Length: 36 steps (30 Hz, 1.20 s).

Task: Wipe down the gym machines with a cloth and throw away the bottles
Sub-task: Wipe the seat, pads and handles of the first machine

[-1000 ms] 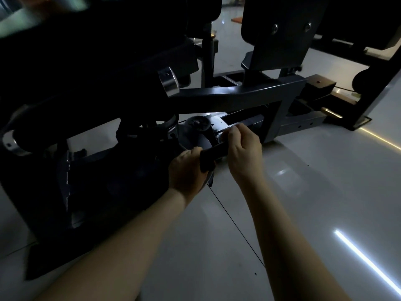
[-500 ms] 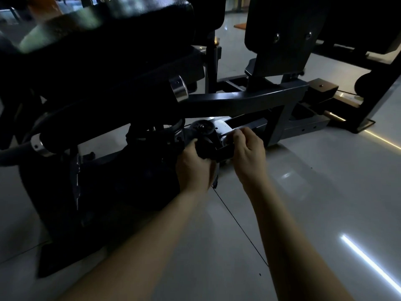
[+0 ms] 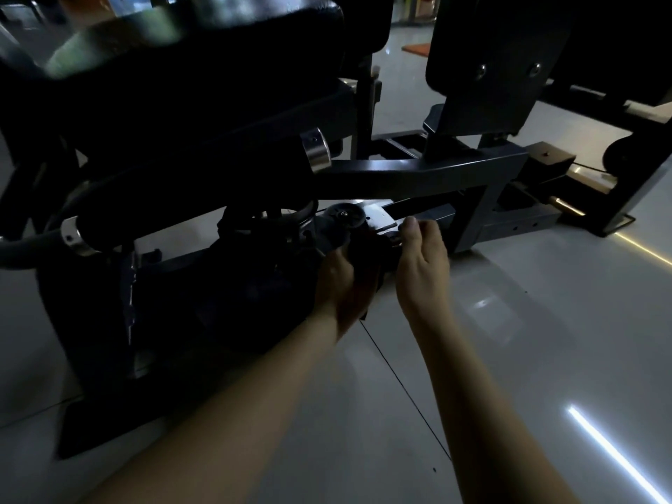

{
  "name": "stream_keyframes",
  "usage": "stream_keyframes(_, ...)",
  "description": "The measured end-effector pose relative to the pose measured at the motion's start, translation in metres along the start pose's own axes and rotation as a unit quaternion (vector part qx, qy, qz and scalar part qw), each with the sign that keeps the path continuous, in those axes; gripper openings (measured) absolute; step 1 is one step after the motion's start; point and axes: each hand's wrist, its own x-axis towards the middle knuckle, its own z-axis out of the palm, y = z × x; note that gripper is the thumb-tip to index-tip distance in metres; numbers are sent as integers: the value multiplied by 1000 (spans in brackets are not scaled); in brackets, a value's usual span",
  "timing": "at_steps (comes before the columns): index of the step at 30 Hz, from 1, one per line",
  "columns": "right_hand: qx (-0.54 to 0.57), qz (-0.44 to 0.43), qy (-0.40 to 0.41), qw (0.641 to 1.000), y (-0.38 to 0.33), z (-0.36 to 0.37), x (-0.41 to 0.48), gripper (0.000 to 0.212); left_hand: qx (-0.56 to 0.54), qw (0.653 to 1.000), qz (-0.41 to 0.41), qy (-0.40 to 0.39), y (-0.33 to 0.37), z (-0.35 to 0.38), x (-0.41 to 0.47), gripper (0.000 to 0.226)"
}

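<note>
Where the two hands meet low on the gym machine (image 3: 203, 285), a dark cloth (image 3: 369, 254) sits between them, just below the small pulley wheel (image 3: 343, 217) and the bright metal plate (image 3: 378, 220). In this dim light it reads only as a short dark bundle. Its long axis runs roughly level, from the near left at the left hand (image 3: 336, 285) toward the far right at the right hand (image 3: 423, 265).

That left hand wraps the cloth's near end, thumb on top and fingers lost in shadow beneath it. At the other end the right hand has its thumb raised and its fingers bent forward over the cloth and the plate's edge. Whether it actually pinches anything I cannot tell.

Above the hands the grey beam (image 3: 418, 172) runs left to right, from a chrome collar (image 3: 317, 154) to a boxy upright. A black seat pad (image 3: 218, 60) overhangs the left, and a back plate (image 3: 505, 67) with two bolts stands at the far right.

The floor (image 3: 527, 340) is pale and glossy, with a bright light streak (image 3: 618, 456) at the near right and a thin dark line (image 3: 400, 387) running from the hands toward the near side. To the left the machine's dark body and base plate (image 3: 94, 427) crowd the ground. To the right and near side of the hands lies open floor, bounded at the far right by a second machine (image 3: 618, 198).
</note>
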Motion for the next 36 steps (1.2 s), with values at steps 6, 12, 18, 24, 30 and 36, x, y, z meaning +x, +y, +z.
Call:
stream_keyframes(6, -36, -17, -11, 999, -2, -2, -3, 31, 302, 951, 51, 33, -68, -40, 6, 50)
stream_keyframes(12, -37, -14, -14, 999, -4, -2, -3, 31, 342, 938, -30, 37, -73, -25, 0, 58)
stream_keyframes(18, -33, -9, -20, 999, -3, -3, 0, 32, 36, 983, -167, 65, -18, -1, -13, 55)
stream_keyframes(24, 40, 39, -16, 998, -7, -3, -2, 38, -121, 976, -157, 89, 49, 19, -27, 53)
stream_keyframes(30, 235, 168, -98, 952, -15, -20, 0, 56, -228, 966, -107, 59, 95, 32, -31, 39)
stream_keyframes(36, 374, 197, -183, 888, -10, -39, -2, 65, -92, 993, -69, -2, 88, 19, 0, 32)
